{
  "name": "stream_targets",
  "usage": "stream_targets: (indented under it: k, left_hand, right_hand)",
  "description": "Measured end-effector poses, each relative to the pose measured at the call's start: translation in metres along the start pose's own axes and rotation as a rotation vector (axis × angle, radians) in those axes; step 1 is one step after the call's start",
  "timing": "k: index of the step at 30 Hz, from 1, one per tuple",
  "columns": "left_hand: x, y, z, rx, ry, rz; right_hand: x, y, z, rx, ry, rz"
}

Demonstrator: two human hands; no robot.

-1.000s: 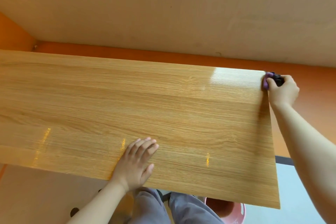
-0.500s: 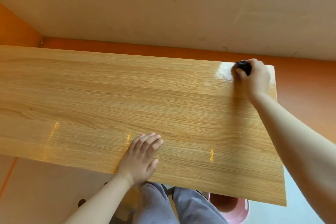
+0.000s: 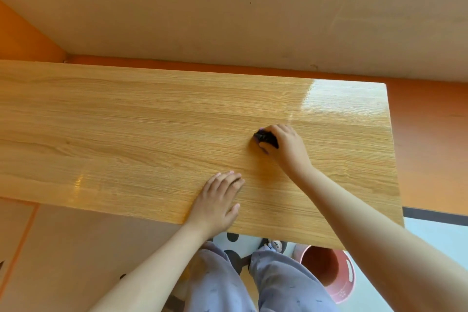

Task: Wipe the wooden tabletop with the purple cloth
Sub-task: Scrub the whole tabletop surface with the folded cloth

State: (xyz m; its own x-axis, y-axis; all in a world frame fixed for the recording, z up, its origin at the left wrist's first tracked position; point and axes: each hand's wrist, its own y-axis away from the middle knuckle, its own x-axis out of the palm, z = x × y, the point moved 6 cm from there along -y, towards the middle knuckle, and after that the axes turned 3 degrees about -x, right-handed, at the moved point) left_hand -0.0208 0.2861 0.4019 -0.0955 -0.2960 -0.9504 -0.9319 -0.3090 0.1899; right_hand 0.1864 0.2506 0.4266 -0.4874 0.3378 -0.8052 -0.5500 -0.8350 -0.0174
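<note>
The glossy wooden tabletop (image 3: pixel 141 134) fills the middle of the head view, its far edge against the wall. My right hand (image 3: pixel 286 147) presses a bunched dark purple cloth (image 3: pixel 264 139) onto the wood right of centre; only a small part of the cloth shows past my fingers. My left hand (image 3: pixel 219 202) lies flat on the tabletop near its front edge, fingers together and holding nothing.
A beige wall with an orange skirting strip (image 3: pixel 228 64) stands behind the table. A pink bucket (image 3: pixel 329 271) sits on the floor under the table's front right corner, beside my legs in grey trousers (image 3: pixel 253 284).
My right hand has dragged the cloth from the far right corner leftward and toward me, to the tabletop's middle right. My left hand has stayed flat near the front edge.
</note>
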Motion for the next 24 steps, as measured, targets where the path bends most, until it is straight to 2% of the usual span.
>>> stream_targets:
  k: [3,7,8,10,14,16,19,21,24]
  left_hand:
    - [-0.015,0.015,0.012,-0.148,0.095,-0.059]
    - [-0.042,0.06,0.064,-0.554,0.39,-0.21]
    - [-0.047,0.073,0.077,-0.628,0.416,-0.232]
    - [-0.054,0.099,0.099,-0.71,0.415,-0.226]
    - [-0.055,0.129,0.13,-0.73,0.381,-0.15]
    - [-0.054,0.136,0.141,-0.717,0.36,-0.125]
    - [-0.053,0.139,0.154,-0.668,0.337,-0.084]
    - [-0.052,0.137,0.158,-0.615,0.317,-0.058]
    - [-0.052,0.137,0.165,-0.533,0.267,-0.031]
  right_hand:
    - [0.008,0.027,0.016,0.005,-0.023,0.014]
    - [0.008,0.06,0.015,0.023,-0.032,0.187]
    - [0.003,0.064,0.009,0.045,-0.024,0.187]
    - [-0.007,0.068,0.0,0.145,-0.009,0.082]
    - [0.005,0.072,0.023,0.366,0.002,-0.185]
    - [0.038,0.084,0.064,0.282,-0.032,-0.114]
    - [0.092,0.127,0.122,0.072,-0.04,0.158]
    - [0.094,0.149,0.123,0.035,-0.021,0.158]
    - [0.072,0.157,0.098,0.225,-0.01,0.004]
